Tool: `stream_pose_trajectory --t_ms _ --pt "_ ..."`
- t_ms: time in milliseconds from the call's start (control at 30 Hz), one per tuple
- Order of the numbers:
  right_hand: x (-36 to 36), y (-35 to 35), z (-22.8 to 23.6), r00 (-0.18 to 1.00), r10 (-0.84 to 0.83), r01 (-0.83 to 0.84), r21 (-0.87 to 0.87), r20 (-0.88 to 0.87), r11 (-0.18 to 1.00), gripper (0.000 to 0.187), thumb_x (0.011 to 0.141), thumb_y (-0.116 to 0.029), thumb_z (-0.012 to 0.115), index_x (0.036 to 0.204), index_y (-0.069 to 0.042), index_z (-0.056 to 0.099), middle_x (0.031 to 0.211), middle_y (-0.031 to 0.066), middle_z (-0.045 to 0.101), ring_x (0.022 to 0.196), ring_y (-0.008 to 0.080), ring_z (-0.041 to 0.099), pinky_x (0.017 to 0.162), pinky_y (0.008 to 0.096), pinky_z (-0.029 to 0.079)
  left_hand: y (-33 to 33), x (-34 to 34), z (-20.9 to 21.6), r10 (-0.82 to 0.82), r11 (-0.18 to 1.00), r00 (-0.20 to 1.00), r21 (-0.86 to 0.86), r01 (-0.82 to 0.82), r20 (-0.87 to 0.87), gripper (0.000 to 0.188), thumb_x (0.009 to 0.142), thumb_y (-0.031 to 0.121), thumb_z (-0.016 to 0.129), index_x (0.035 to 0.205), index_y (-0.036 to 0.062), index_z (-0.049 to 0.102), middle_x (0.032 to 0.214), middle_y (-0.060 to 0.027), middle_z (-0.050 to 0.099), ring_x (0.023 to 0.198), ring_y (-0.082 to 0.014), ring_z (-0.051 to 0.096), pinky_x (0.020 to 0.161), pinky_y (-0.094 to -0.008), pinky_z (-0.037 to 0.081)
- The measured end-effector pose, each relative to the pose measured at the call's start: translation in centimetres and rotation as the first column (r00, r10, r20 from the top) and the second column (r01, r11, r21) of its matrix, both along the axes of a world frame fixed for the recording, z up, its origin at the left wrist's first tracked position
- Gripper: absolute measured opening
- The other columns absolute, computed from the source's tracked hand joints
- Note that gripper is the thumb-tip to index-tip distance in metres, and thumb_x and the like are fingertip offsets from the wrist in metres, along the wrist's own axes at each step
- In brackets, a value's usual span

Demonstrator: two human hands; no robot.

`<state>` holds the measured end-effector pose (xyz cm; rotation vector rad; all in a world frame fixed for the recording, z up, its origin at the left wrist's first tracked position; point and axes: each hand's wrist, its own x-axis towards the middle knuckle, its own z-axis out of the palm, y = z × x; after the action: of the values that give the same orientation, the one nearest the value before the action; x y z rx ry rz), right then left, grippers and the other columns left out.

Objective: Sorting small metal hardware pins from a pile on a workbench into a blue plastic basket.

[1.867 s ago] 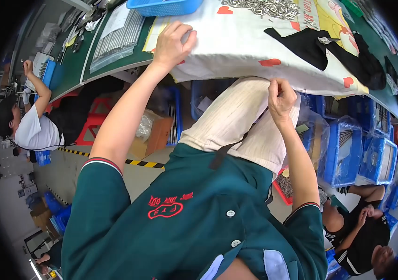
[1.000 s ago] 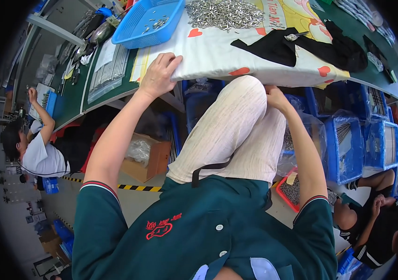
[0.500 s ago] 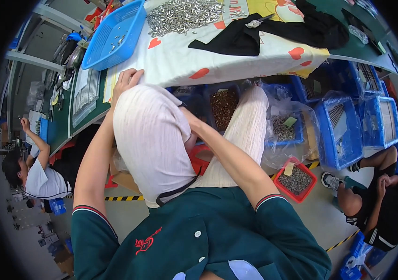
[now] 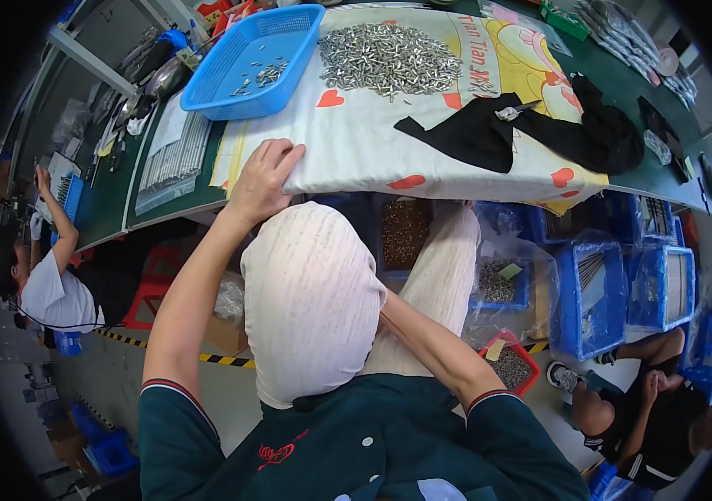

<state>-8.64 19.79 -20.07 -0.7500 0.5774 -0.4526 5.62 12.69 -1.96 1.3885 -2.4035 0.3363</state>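
Note:
My left hand (image 4: 266, 179) rests on the near edge of the white tablecloth (image 4: 347, 159), its fingers loosely bent and a little apart, with nothing seen in them. My raised left knee (image 4: 310, 275), in pale trousers, stands just below that hand. My right forearm (image 4: 427, 338) passes behind the raised leg, so the right hand is hidden. Beyond the left hand, a blue plastic basket (image 4: 197, 98) holds a few small metal pins. A heap of small silvery metal pins (image 4: 389, 58) lies on the cloth. A black cloth (image 4: 468, 138) with a small pointed tool on it lies at the right.
Under the table are a bin of brown small parts (image 4: 406, 234) and several blue bins (image 4: 590, 334). A red tray (image 4: 531, 380) of small parts stands on the floor. One person (image 4: 59, 288) sits at the left, another (image 4: 644, 409) at the lower right.
My view has tilted, so the table sits lower and shows more of its far side. My raised knee now hides more of my right forearm. The left hand stays at the cloth's edge.

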Motion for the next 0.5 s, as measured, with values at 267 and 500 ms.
stream_pose_trajectory --t_ms 267,500 --pt "-0.2 0.6 1.0 0.983 -0.055 0.093 0.219 -0.174 0.971 0.035 0.089 -0.023 0.050 0.115 0.000 0.057 0.102 0.0088 0.063 0.110 0.0199 0.049 0.087 0.0317 0.042 0.7 0.2 0.3 0.048 0.994 0.999 0.095 -0.051 0.025 0.076 0.052 0.006 0.073 0.123 0.0072 0.048 0.120 -0.0119 0.046 0.111 -0.0297 0.045 0.098 -0.0426 0.035" --pt "-6.8 -1.6 -4.6 0.905 0.100 -0.310 -0.481 -0.413 0.820 0.025 0.078 -0.020 0.057 0.091 0.000 0.066 0.080 0.0109 0.065 0.074 0.0192 0.061 0.072 0.0305 0.048 -0.1 1.6 -0.5 0.122 0.985 0.988 0.109 -0.133 0.099 0.087 0.055 0.006 0.074 0.134 0.0128 0.038 0.135 -0.0116 0.038 0.125 -0.0294 0.036 0.107 -0.0475 0.024"
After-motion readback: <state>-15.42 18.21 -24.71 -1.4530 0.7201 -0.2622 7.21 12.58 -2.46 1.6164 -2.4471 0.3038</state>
